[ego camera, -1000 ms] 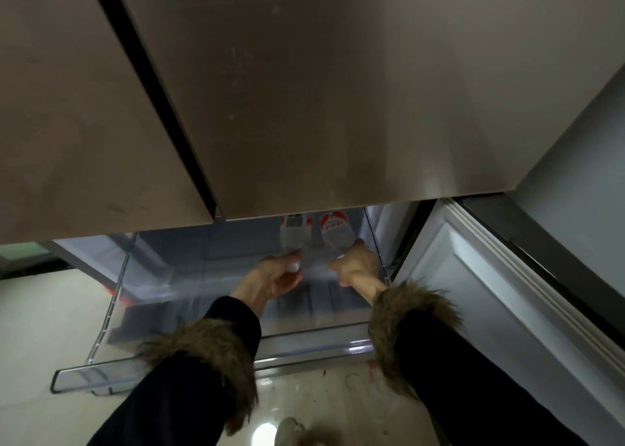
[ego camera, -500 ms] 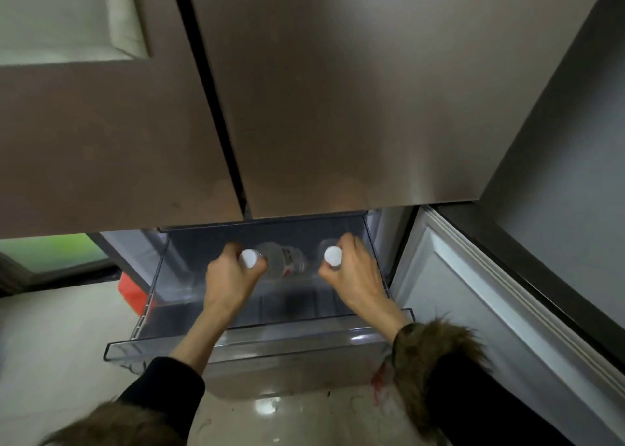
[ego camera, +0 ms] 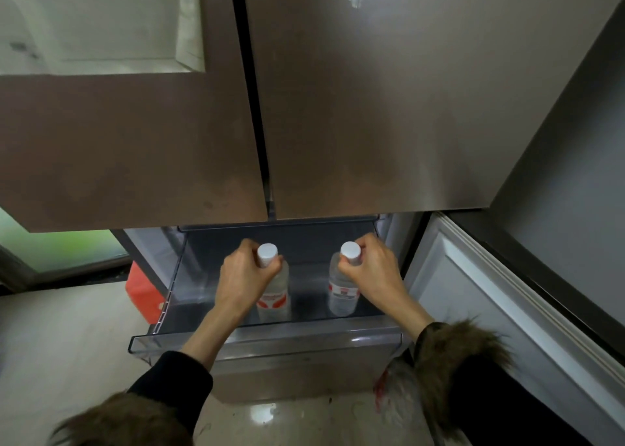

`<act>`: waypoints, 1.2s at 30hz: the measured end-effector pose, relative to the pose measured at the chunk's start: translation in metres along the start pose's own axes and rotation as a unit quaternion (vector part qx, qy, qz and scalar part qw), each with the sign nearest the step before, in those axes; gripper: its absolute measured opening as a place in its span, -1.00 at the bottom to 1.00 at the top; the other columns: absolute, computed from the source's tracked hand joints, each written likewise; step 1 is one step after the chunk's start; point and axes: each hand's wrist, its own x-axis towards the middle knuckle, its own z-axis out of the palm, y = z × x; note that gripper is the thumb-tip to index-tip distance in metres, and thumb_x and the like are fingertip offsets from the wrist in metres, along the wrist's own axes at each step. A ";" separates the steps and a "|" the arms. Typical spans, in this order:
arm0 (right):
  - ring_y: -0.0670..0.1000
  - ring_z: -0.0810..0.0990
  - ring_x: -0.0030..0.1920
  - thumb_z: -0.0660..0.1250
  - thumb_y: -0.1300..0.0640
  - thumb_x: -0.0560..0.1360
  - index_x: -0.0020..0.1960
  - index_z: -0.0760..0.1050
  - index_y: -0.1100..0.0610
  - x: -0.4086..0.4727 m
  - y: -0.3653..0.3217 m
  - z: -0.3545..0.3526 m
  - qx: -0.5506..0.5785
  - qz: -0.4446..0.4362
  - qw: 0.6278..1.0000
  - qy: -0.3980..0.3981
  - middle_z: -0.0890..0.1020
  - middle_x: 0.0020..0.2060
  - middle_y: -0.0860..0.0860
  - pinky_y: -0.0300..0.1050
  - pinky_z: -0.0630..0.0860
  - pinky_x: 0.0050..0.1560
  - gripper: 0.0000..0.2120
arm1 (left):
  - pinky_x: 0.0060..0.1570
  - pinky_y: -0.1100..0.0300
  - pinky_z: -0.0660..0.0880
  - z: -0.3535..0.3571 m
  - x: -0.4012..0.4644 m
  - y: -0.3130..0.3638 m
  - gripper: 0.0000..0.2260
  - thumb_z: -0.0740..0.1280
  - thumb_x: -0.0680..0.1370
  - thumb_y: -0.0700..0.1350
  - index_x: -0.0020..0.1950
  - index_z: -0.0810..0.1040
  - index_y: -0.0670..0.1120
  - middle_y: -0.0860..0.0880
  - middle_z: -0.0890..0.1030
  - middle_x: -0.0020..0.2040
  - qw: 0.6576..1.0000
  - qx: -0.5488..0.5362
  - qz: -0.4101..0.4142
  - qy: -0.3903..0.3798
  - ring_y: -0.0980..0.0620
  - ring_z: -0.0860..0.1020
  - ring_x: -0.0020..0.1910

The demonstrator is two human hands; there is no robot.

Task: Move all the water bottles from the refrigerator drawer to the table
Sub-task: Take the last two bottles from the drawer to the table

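Two clear water bottles with white caps and red-and-white labels hang upright over the pulled-out clear refrigerator drawer (ego camera: 267,340). My left hand (ego camera: 241,278) grips the neck of the left bottle (ego camera: 275,288) just under its cap. My right hand (ego camera: 373,273) grips the neck of the right bottle (ego camera: 341,290) the same way. Inside the drawer I see nothing else; its back part is hidden under the doors.
The closed upper refrigerator doors (ego camera: 338,107) overhang the drawer from above. An open lower door (ego camera: 500,310) stands at the right. A red object (ego camera: 143,288) sits on the floor left of the drawer. Glossy floor (ego camera: 67,344) spreads to the left and front.
Both hands took hold of the lying bottles by their necks and raised them upright. My head has risen and pulled back, so the drawer looks smaller.
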 end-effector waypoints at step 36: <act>-0.06 0.45 0.16 0.52 0.02 0.31 0.31 0.27 0.01 -0.021 0.006 0.044 0.092 0.036 0.986 -0.134 0.47 0.19 -0.05 -0.07 0.43 0.19 -0.33 | 0.08 0.31 0.37 -0.013 0.000 -0.055 -0.30 0.54 0.30 -0.04 0.36 0.31 -0.04 0.08 0.46 0.19 0.969 -0.045 0.094 -0.223 0.14 0.43 0.11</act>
